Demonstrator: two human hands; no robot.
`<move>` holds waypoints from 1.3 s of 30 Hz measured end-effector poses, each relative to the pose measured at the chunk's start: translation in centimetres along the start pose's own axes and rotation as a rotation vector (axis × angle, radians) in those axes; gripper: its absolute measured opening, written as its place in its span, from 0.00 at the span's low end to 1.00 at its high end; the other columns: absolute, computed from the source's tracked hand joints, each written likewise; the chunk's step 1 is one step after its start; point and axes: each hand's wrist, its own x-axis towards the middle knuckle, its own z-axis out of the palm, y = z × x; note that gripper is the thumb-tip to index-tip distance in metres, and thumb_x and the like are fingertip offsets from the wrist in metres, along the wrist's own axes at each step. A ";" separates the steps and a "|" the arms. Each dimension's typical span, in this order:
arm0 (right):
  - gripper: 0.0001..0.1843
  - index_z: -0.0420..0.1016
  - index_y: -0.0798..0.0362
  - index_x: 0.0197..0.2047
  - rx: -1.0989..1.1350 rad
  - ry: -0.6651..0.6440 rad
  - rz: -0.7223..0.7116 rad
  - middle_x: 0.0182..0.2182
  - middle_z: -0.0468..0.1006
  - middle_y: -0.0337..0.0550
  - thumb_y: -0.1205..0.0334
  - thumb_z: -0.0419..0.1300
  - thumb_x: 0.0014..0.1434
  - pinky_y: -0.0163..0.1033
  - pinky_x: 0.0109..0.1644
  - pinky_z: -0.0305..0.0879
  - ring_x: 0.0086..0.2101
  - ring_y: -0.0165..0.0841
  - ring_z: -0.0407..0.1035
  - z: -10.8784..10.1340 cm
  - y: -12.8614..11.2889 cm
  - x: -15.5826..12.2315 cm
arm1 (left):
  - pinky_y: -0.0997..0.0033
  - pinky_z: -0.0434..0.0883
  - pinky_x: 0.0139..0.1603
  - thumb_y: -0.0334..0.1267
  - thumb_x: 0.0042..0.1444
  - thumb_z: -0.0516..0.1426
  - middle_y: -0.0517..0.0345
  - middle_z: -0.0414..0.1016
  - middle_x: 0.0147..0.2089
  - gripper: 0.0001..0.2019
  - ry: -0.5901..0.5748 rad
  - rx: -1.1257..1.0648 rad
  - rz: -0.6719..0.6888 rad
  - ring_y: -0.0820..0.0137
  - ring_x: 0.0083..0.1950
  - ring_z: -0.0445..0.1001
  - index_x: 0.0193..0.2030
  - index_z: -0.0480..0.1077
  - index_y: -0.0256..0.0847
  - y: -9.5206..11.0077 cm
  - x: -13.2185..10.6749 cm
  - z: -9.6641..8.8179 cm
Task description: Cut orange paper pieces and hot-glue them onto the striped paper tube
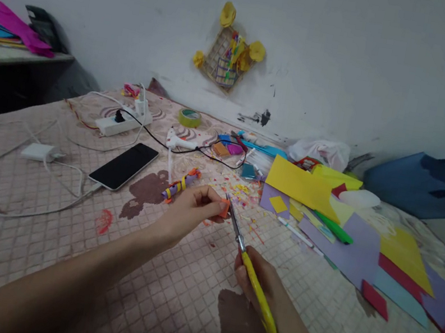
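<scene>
Between the thumb and fingers of my left hand (201,206) is a small piece of orange paper (224,208). My right hand (253,274) is closed around a pair of scissors (250,268) with yellow handles. The scissor blades point up and to the left, their tips right beside the orange paper; whether they touch it I cannot tell. Just behind my left hand lies a purple paper roll (181,183) with yellow and orange strips on it. Small paper scraps (246,193) are scattered past my fingers.
A phone (124,166) with a white cable lies at left, near a charger (39,152) and a power strip (123,122). Behind are a white glue gun (181,141) and green tape (189,118). Coloured paper sheets (341,243) and a blue bag (428,186) occupy the right side.
</scene>
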 end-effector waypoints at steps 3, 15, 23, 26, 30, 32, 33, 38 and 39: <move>0.15 0.55 0.51 0.27 -0.040 0.034 0.017 0.21 0.60 0.34 0.49 0.50 0.57 0.33 0.22 0.52 0.21 0.26 0.54 0.1 -0.3 -0.1 | 0.75 0.66 0.33 0.36 0.50 0.61 0.60 0.72 0.27 0.08 -0.003 -0.024 0.007 0.77 0.29 0.69 0.26 0.67 0.35 -0.1 -0.1 0.1; 0.14 0.56 0.50 0.27 -0.067 0.095 0.011 0.21 0.61 0.35 0.50 0.51 0.55 0.32 0.22 0.54 0.21 0.27 0.55 0.3 0.0 -0.1 | 0.74 0.67 0.35 0.35 0.49 0.61 0.59 0.73 0.28 0.07 0.056 -0.124 -0.026 0.76 0.31 0.70 0.26 0.69 0.35 -0.3 -0.5 0.7; 0.13 0.57 0.51 0.27 -0.038 0.078 0.063 0.21 0.60 0.34 0.51 0.52 0.54 0.32 0.20 0.53 0.20 0.27 0.55 0.4 -0.3 -0.1 | 0.75 0.67 0.35 0.35 0.49 0.61 0.61 0.72 0.27 0.07 0.063 -0.147 -0.027 0.77 0.30 0.69 0.26 0.68 0.35 -0.5 -0.6 0.9; 0.14 0.57 0.51 0.27 0.005 0.072 0.067 0.20 0.60 0.33 0.51 0.53 0.54 0.31 0.19 0.53 0.19 0.26 0.55 0.4 -0.3 -0.1 | 0.75 0.67 0.34 0.35 0.49 0.61 0.61 0.72 0.28 0.07 0.069 -0.155 -0.025 0.77 0.30 0.69 0.26 0.68 0.35 -0.5 -0.6 0.9; 0.15 0.56 0.50 0.26 0.056 0.074 0.070 0.20 0.60 0.33 0.50 0.56 0.53 0.30 0.18 0.53 0.18 0.25 0.54 0.4 -0.2 -0.1 | 0.76 0.66 0.34 0.34 0.49 0.61 0.61 0.72 0.27 0.07 0.065 -0.174 -0.030 0.77 0.30 0.69 0.26 0.68 0.36 -0.4 -0.7 1.0; 0.15 0.56 0.50 0.26 0.056 0.084 0.066 0.20 0.60 0.33 0.51 0.56 0.53 0.30 0.18 0.52 0.18 0.25 0.54 0.5 -0.1 -0.1 | 0.76 0.66 0.34 0.35 0.49 0.61 0.60 0.72 0.27 0.07 0.062 -0.173 -0.029 0.77 0.30 0.69 0.26 0.68 0.36 -0.4 -0.6 1.0; 0.15 0.56 0.51 0.26 0.053 0.088 0.061 0.20 0.60 0.33 0.52 0.56 0.53 0.30 0.18 0.52 0.18 0.25 0.54 0.5 0.0 -0.1 | 0.75 0.66 0.34 0.35 0.49 0.61 0.60 0.72 0.27 0.07 0.063 -0.171 -0.031 0.77 0.30 0.69 0.26 0.68 0.36 -0.4 -0.6 1.0; 0.13 0.56 0.51 0.25 0.003 0.113 0.030 0.20 0.61 0.34 0.55 0.56 0.54 0.30 0.20 0.53 0.20 0.26 0.55 0.4 0.3 0.0 | 0.74 0.67 0.34 0.36 0.48 0.62 0.59 0.72 0.28 0.07 0.060 -0.151 -0.034 0.76 0.30 0.69 0.25 0.68 0.36 -0.4 -0.5 0.9; 0.12 0.56 0.51 0.26 -0.008 0.115 0.022 0.20 0.61 0.34 0.55 0.56 0.53 0.31 0.20 0.54 0.20 0.26 0.55 0.4 0.3 0.0 | 0.74 0.67 0.34 0.36 0.48 0.62 0.59 0.72 0.28 0.07 0.056 -0.147 -0.033 0.76 0.30 0.69 0.26 0.69 0.36 -0.4 -0.5 0.8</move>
